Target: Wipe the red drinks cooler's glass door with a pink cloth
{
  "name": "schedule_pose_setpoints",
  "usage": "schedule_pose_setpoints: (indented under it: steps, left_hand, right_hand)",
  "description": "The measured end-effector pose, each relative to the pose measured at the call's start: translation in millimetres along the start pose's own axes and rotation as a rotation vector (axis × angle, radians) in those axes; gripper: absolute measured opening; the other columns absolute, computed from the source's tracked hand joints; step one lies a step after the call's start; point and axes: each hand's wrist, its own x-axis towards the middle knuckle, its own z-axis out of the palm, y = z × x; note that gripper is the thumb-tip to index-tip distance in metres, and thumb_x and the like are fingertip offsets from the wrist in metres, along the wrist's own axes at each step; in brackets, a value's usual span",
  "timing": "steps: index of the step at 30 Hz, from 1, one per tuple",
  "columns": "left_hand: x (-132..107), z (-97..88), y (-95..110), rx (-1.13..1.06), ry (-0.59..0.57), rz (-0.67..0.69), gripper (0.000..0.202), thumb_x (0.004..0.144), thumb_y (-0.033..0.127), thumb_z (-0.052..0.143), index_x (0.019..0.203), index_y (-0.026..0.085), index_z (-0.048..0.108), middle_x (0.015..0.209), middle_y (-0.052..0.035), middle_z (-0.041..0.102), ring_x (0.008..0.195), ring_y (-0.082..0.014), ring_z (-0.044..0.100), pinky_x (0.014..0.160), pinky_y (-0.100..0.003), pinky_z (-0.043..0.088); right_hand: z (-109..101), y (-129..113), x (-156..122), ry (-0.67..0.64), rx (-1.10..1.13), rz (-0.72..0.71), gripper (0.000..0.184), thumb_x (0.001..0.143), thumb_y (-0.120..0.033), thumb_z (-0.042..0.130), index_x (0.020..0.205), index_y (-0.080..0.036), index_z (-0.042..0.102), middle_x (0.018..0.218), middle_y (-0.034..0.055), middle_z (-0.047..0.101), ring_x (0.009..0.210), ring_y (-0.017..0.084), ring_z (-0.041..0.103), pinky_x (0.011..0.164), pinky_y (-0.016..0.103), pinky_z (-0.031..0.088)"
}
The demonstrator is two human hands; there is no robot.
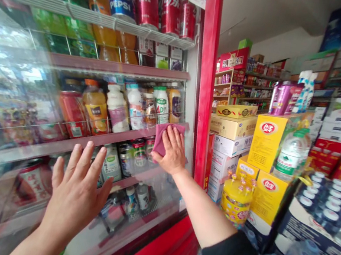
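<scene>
The right hand (pixel 172 152) presses flat on a pink cloth (pixel 162 137) against the fridge's glass door (pixel 10 117). The left hand (pixel 76 192), fingers spread, rests flat on the glass nearer, holding nothing.

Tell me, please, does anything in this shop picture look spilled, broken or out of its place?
Nothing stands out. The right hand presses a pink cloth flat on the glass door of the drinks fridge, and the left hand lies open against the glass. Bottles and cans stand upright on their shelves. No spill shows.
</scene>
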Motion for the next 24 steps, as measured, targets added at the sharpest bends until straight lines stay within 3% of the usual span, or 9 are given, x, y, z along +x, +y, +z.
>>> schedule_pose_setpoints:
  steps: [3,6,9,12,15,19,21,24]
  left_hand:
    - [-2.3,1.8,6.1,-0.041,0.008,-0.029,0.09,0.108,0.032,0.058,0.181,0.028,0.006,0.182,-0.0183,0.02,0.169,-0.0423,0.018,0.135,-0.068,0.015]
    - [-3.7,3.4,9.8,-0.066,0.019,-0.041,0.088,0.108,0.032,0.059,0.181,0.029,0.009,0.181,-0.0176,0.021,0.17,-0.0406,0.017,0.135,-0.067,0.015]
    - [-5.4,6.1,10.7,-0.084,0.033,-0.061,0.085,0.109,0.032,0.058,0.181,0.03,0.012,0.181,-0.0166,0.022,0.17,-0.0393,0.017,0.136,-0.066,0.014]
    - [-9.1,9.2,9.1,-0.084,0.038,-0.061,0.084,0.109,0.033,0.056,0.181,0.03,0.012,0.181,-0.0166,0.023,0.17,-0.0392,0.018,0.136,-0.066,0.014]
    - [-15.2,10.9,5.0,-0.056,0.026,-0.051,0.086,0.109,0.035,0.057,0.181,0.029,0.011,0.181,-0.0168,0.023,0.169,-0.0408,0.019,0.135,-0.067,0.015]
    - [-26.0,7.7,-1.4,0.016,-0.005,-0.021,0.095,0.105,0.038,0.063,0.182,0.026,0.008,0.181,-0.0193,0.021,0.167,-0.045,0.023,0.135,-0.068,0.018]
    - [-33.9,2.5,-4.7,0.04,0.0,-0.045,0.095,0.104,0.038,0.063,0.182,0.026,0.008,0.181,-0.0196,0.022,0.166,-0.0458,0.025,0.133,-0.069,0.02]
    - [-53.0,-10.9,-13.7,0.058,-0.002,-0.092,0.094,0.104,0.039,0.063,0.181,0.023,0.011,0.18,-0.0215,0.022,0.167,-0.0457,0.023,0.134,-0.069,0.02]
  right_hand:
    - [-1.0,38.4,-11.3,0.029,-0.084,0.148,0.092,0.11,-0.071,0.04,0.169,0.0,0.039,0.178,0.0227,0.03,0.171,0.031,0.016,0.138,0.054,0.019]
    - [4.0,46.6,-27.8,0.043,-0.126,0.224,0.093,0.113,-0.069,0.03,0.172,0.002,0.03,0.178,0.0242,0.026,0.17,0.033,0.017,0.136,0.056,0.021]
    - [12.5,20.6,-39.2,0.092,-0.131,0.332,0.09,0.114,-0.064,0.03,0.172,0.005,0.026,0.179,0.0266,0.023,0.17,0.035,0.016,0.136,0.058,0.02]
    - [19.5,-27.7,-42.3,0.082,-0.108,0.379,0.086,0.115,-0.058,0.028,0.171,0.007,0.025,0.178,0.0279,0.022,0.171,0.036,0.012,0.136,0.059,0.018]
    - [23.9,-82.8,-38.3,0.017,-0.06,0.268,0.079,0.114,-0.051,0.033,0.169,0.006,0.033,0.179,0.0266,0.023,0.172,0.037,0.008,0.136,0.06,0.015]
    - [27.2,-137.9,-24.0,-0.017,0.021,-0.044,0.069,0.11,-0.053,0.051,0.161,-0.007,0.053,0.182,0.0153,0.022,0.171,0.034,0.015,0.139,0.053,0.015]
    - [25.8,-144.5,-16.5,0.01,0.044,-0.184,0.068,0.11,-0.056,0.052,0.161,-0.011,0.056,0.182,0.0118,0.022,0.171,0.031,0.017,0.139,0.051,0.017]
    - [18.5,-122.1,-13.6,0.002,0.068,-0.333,0.071,0.111,-0.06,0.048,0.163,-0.013,0.054,0.179,0.008,0.031,0.171,0.027,0.018,0.14,0.049,0.017]
